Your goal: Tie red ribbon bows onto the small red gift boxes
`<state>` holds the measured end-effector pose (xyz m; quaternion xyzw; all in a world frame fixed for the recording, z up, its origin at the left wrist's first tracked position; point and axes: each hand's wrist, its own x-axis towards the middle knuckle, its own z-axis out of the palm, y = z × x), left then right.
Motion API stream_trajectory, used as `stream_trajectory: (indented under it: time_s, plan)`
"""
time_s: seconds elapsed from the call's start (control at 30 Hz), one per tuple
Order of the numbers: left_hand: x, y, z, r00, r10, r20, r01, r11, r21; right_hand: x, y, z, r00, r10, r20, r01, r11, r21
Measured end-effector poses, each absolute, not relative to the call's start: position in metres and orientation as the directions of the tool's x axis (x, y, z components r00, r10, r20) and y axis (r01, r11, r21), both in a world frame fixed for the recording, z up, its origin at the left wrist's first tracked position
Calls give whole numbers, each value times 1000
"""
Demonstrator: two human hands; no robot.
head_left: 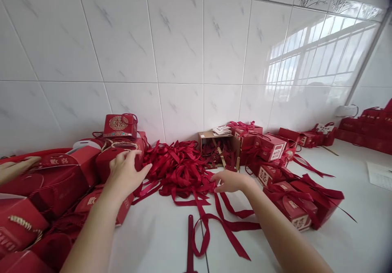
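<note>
My left hand [126, 173] is in front of a red gift box [109, 158] with a gold cord, its thumb spread from the fingers. I cannot tell whether its fingertips touch the box. My right hand [229, 180] is at the right edge of a heap of dark red ribbons [180, 167], with thumb and fingers pinched on a ribbon. Loose ribbon ends [235, 226] trail over the white table below it. Nearer to me lies a flat dark red strap [190, 240] with a hole in its end.
Red boxes [64, 171] are piled on the left, where another person's hand [20, 169] reaches in. Ribbon-tied boxes [292, 203] stand at right. A cardboard box [203, 142] holding dark red strips stands behind the ribbons, against the tiled wall [180, 40]. Paper [379, 175] lies far right.
</note>
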<state>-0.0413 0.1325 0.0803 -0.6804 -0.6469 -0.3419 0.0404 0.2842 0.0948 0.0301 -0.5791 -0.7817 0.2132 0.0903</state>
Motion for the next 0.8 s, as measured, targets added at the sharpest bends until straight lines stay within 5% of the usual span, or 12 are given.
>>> stream_trajectory:
  time_s: [0.23,0.5,0.8]
  plan:
    - [-45,134,86,-222,778,587,881,-98,462,275,113,0,-244,913,-328,944,146,-294]
    - [-64,146,79,-500,717,485,747,74,660,280,121,-10,-246,906,-345,943,143,-299]
    - [-61,165,58,-539,753,377,732,198,652,285,118,-2,-221,910,-350,944,110,-311]
